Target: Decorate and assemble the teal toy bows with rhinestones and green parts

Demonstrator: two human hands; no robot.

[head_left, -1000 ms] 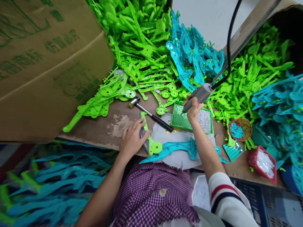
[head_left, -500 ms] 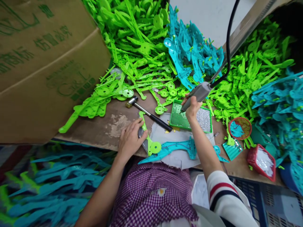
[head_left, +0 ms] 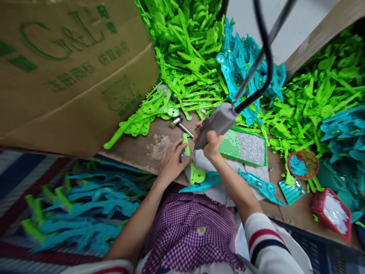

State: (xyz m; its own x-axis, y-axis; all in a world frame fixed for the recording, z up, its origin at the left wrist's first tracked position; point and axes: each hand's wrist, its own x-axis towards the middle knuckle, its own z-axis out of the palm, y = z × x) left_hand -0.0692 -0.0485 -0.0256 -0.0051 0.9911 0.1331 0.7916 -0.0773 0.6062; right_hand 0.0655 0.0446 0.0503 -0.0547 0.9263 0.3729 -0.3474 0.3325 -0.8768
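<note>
Right hand (head_left: 213,144) gripping screwdriver (head_left: 219,121), green tray (head_left: 230,143)

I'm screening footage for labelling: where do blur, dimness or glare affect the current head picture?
Head view: left hand and right hand look clear enough, but the grey power tool ends in a tip too small to read; head view: blue parts at lower left look soft and dim; head view: the hammer shows small highlights on its metal, no harsh glare.

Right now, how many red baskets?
2: a round mesh basket right of the green tray, and a rectangular basket toward the picture's lower-right corner. Others may be hidden.
</note>
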